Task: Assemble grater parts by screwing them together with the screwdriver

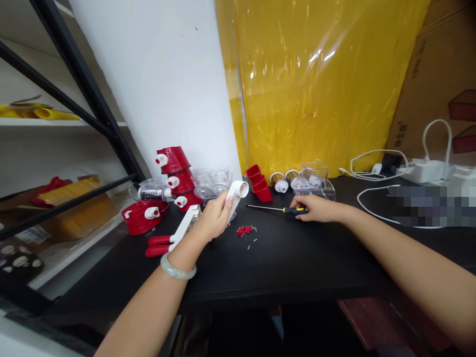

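Broadly, black desk [282,267] backed by yellow plastic sheet [316,84] and white wall panel, with black shelving off to the left. Toward the back-left, stacked red housings [177,173] with white knobs, clear cups [213,181] beside them, a clear jug [315,176] and two metal drums [286,181] further right, small red bins [260,184] between. White cables and chargers at far right. Left hand [213,218], jade bangle at the wrist, wrapped fully closed around a white crank [208,210], tube end up near the fingertips, red-handled end low by the desk. Likely light, rigid moulded plastic, smooth and a bit slippery; best held mid-arm as now, not by the thin red tips, which could flex. Right hand [316,208] resting flat on the desk, fingers loosely curled over the yellow-and-black handle of a screwdriver [277,209], shaft pointing left; cannot tell whether actually closed on it or merely laid over it. Slim steel shaft stiff, handle the proper place to take. Smallest: scatter of red clips and tiny screws [246,231] between the hands, easily rolled or lost.
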`<state>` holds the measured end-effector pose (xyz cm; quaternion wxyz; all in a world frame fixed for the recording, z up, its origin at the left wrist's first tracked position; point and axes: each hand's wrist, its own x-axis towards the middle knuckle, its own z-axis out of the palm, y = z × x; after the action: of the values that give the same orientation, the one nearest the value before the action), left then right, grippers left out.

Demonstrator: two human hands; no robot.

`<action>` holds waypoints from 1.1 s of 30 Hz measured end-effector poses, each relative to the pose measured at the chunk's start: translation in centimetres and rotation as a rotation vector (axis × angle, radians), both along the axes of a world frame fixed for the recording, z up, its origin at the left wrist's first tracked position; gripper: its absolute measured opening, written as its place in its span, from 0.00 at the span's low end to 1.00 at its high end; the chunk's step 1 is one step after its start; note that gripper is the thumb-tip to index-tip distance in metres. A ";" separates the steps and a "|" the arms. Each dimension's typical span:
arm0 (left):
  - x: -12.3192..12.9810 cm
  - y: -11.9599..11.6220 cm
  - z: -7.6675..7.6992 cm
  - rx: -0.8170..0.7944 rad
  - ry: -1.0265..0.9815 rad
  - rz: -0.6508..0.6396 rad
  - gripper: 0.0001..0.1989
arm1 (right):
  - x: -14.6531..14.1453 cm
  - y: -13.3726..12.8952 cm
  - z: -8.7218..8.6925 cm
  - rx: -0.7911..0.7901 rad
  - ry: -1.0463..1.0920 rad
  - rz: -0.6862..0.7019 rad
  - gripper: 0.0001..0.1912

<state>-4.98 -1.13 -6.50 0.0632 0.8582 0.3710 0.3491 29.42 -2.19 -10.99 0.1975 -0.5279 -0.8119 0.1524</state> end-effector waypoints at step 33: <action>-2.8 -5.7 1.6 -0.370 -0.430 -0.287 0.23 | -18.2 -4.6 7.9 -0.180 0.810 0.337 0.21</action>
<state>-7.81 -6.82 -4.88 0.3439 0.7822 0.2815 0.4366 11.18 -6.74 -3.14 0.4250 -0.3012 -0.7273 0.4468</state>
